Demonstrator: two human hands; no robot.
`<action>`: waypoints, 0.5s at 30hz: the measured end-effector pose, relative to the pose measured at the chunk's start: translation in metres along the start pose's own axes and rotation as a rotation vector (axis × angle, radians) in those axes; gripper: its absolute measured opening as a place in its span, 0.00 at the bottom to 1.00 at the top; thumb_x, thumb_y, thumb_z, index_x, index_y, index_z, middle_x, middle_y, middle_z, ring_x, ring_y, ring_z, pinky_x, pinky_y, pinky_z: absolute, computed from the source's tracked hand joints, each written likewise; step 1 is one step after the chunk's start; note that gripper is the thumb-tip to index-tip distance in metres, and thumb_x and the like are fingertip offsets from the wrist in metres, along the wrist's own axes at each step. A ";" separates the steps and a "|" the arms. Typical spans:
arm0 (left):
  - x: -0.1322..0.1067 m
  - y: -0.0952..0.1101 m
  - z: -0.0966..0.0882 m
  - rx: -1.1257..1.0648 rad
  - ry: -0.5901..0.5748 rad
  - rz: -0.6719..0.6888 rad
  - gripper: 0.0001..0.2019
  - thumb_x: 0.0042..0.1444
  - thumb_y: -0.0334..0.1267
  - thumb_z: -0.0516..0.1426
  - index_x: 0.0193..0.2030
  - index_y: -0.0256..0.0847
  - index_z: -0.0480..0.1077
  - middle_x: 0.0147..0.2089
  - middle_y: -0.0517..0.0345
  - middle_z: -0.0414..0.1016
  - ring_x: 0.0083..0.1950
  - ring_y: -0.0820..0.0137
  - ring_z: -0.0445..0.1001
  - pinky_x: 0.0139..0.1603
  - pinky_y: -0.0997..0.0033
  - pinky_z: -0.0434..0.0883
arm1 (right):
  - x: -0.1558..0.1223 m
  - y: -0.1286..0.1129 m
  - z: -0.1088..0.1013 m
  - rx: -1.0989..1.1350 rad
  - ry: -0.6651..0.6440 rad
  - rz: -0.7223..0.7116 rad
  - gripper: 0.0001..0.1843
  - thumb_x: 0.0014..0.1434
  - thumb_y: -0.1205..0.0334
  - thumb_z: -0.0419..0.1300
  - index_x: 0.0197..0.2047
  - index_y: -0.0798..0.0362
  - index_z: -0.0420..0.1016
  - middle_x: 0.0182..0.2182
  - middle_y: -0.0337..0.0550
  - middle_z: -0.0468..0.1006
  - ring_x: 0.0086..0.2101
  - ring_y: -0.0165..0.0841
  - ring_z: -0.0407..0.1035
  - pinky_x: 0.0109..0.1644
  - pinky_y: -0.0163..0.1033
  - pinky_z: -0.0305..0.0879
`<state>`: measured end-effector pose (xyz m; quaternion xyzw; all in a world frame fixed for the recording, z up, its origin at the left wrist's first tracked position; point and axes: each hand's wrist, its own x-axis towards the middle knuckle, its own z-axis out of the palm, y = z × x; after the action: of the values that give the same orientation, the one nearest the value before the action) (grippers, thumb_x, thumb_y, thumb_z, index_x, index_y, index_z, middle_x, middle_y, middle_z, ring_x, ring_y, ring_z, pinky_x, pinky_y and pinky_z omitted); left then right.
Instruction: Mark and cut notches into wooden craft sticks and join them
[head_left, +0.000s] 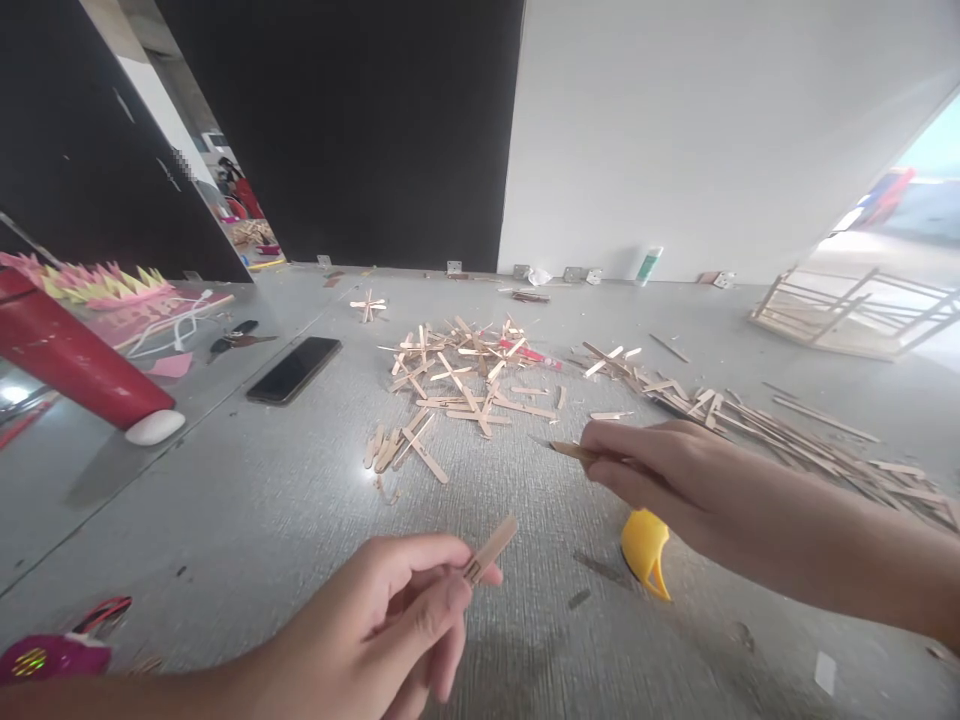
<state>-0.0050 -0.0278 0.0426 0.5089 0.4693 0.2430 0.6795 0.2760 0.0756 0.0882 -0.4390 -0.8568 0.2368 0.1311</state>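
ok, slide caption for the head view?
Left hand holding a flat stick, right hand a pointed tool; loose sticks scattered on the grey surface beyond.

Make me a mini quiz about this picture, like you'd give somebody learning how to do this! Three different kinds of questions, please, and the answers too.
1. True or false: the phone lies to the left of the pile of wooden sticks in the picture.

2. What is the left hand holding?
a) the phone
b) a flat wooden stick
c) a yellow plastic piece

3. Fill in the blank: the slim pointed tool is held in the ____ hand.

Key:
1. True
2. b
3. right
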 end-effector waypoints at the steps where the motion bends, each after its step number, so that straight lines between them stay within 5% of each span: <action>1: -0.002 0.003 0.000 0.013 -0.006 0.010 0.29 0.66 0.67 0.52 0.49 0.40 0.71 0.30 0.65 0.66 0.20 0.81 0.55 0.20 0.80 0.56 | 0.001 -0.006 0.005 0.093 -0.083 0.008 0.17 0.72 0.47 0.56 0.37 0.49 0.75 0.25 0.34 0.70 0.25 0.29 0.64 0.28 0.34 0.59; 3: -0.004 0.008 0.001 0.059 -0.033 0.013 0.29 0.65 0.67 0.53 0.39 0.39 0.71 0.29 0.65 0.64 0.22 0.81 0.57 0.22 0.81 0.59 | 0.002 -0.020 0.017 0.376 -0.245 0.040 0.15 0.70 0.46 0.59 0.44 0.49 0.73 0.25 0.32 0.67 0.24 0.27 0.60 0.25 0.33 0.54; 6: -0.003 0.012 0.001 0.154 -0.019 -0.024 0.28 0.67 0.64 0.52 0.33 0.39 0.68 0.26 0.63 0.67 0.19 0.81 0.60 0.18 0.81 0.56 | 0.001 -0.039 0.034 0.668 -0.303 0.111 0.12 0.69 0.51 0.60 0.48 0.51 0.74 0.26 0.32 0.70 0.26 0.27 0.61 0.28 0.32 0.57; 10: -0.004 0.017 0.000 0.213 -0.032 -0.021 0.26 0.69 0.60 0.51 0.34 0.38 0.71 0.23 0.62 0.68 0.17 0.79 0.62 0.15 0.82 0.57 | -0.005 -0.048 0.042 0.689 -0.312 0.155 0.14 0.72 0.54 0.56 0.36 0.51 0.74 0.25 0.35 0.77 0.29 0.29 0.64 0.35 0.35 0.59; 15: -0.009 0.023 0.000 0.134 -0.022 0.021 0.24 0.69 0.59 0.53 0.33 0.40 0.69 0.22 0.64 0.65 0.20 0.78 0.61 0.18 0.82 0.63 | -0.009 -0.044 0.037 0.701 -0.335 0.211 0.15 0.72 0.47 0.57 0.41 0.49 0.73 0.23 0.33 0.78 0.29 0.29 0.63 0.38 0.37 0.59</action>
<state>-0.0053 -0.0262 0.0674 0.5607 0.4718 0.2127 0.6464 0.2344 0.0351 0.0793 -0.4086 -0.6837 0.5952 0.1064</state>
